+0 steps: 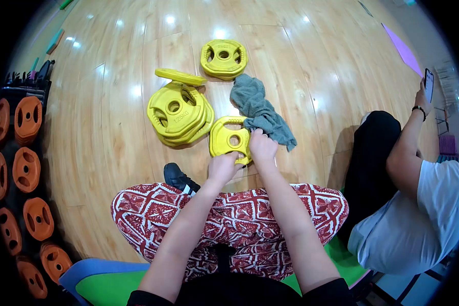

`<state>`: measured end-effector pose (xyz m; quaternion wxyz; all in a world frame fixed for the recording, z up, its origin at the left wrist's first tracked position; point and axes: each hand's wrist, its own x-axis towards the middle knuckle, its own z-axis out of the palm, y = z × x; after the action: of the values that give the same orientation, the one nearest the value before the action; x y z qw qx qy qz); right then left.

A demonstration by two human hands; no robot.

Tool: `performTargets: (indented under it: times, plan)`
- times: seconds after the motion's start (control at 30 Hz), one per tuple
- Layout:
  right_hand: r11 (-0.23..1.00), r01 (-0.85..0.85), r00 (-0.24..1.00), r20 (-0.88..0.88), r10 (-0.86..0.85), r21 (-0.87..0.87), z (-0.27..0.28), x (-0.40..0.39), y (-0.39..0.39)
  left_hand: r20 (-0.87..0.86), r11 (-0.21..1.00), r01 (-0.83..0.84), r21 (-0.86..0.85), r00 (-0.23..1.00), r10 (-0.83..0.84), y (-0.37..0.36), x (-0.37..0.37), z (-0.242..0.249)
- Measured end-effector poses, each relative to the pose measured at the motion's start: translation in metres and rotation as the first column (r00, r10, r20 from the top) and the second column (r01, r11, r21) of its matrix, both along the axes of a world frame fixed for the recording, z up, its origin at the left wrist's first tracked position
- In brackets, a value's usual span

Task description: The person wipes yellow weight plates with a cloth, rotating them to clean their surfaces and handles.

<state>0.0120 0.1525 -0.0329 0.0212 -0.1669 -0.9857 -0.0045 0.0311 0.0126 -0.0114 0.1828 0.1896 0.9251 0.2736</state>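
Note:
A yellow weight plate [220, 138] is in front of my crossed legs, tipped up a little toward me. My left hand [223, 168] is closed around the grip opening at its near edge. At the plate's right side, my right hand [263, 149] is closed on a grey-green cloth [262, 108], whose end lies over the plate's upper right corner. The rest of the cloth trails on the floor, up toward the back. To the left is a stack of yellow plates [168, 118] marked 1.25KG, with another yellow plate [181, 77] tilted against its far side. Farther back sits a second yellow stack [223, 45].
Orange weight plates [26, 169] hang on a dark rack along the left. On the right, a seated person [413, 219] holds up a phone [429, 85]. A black shoe [177, 176] is near my left knee. Green and blue mats [107, 286] lie beneath me on the wood floor [112, 204].

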Motion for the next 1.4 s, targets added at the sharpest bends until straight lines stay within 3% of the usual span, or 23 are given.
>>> performTargets:
  times: [0.23, 0.33, 0.47, 0.57, 0.7, 0.8, 1.1, 1.23, 1.3, 1.4]
  plan:
    - [0.998, 0.054, 0.998, -0.020, -0.055, -0.045, 0.004, 0.004, -0.004, -0.058, 0.994, -0.076, 0.076, 0.995, 0.080, 0.004, 0.009, -0.003]
    - [0.982, 0.137, 0.980, 0.161, -0.115, -0.131, 0.013, 0.018, -0.008, -0.096, 0.993, -0.074, 0.088, 0.992, 0.082, 0.005, 0.011, -0.007]
    - [0.989, 0.089, 0.964, 0.259, -0.056, -0.118, 0.015, 0.032, -0.013, -0.092, 0.993, -0.028, 0.111, 0.995, 0.038, -0.002, 0.009, -0.005]
    - [0.987, 0.103, 0.963, 0.262, -0.067, -0.124, 0.009, 0.033, -0.013, -0.003, 0.998, -0.068, 0.005, 0.998, 0.068, -0.004, 0.010, 0.004]
    - [0.991, 0.087, 0.972, 0.229, -0.061, -0.103, 0.003, 0.025, -0.009, 0.029, 0.998, -0.058, -0.026, 0.998, 0.059, -0.006, 0.007, -0.009]
    - [0.984, -0.089, 0.991, -0.083, 0.103, 0.152, -0.004, 0.016, 0.001, 0.024, 0.999, -0.048, -0.004, 0.999, 0.048, -0.006, 0.008, 0.000]
    - [0.974, -0.156, 0.972, -0.151, 0.181, 0.163, -0.002, -0.039, 0.012, 0.088, 0.998, -0.056, 0.025, 0.995, 0.054, -0.002, 0.004, 0.009]
    - [0.985, -0.131, 0.982, -0.123, 0.144, 0.108, -0.006, -0.036, 0.010, 0.049, 0.995, -0.073, 0.068, 0.996, 0.070, -0.001, 0.006, 0.010]
    - [0.999, -0.031, 0.999, -0.013, 0.031, -0.045, 0.008, -0.024, 0.002, 0.084, 0.995, -0.081, 0.056, 0.994, 0.076, -0.002, 0.006, 0.013]
    - [0.998, -0.008, 1.000, 0.011, 0.009, -0.061, 0.007, -0.002, -0.003, 0.033, 0.992, -0.084, 0.097, 0.996, 0.081, -0.002, 0.013, 0.000]
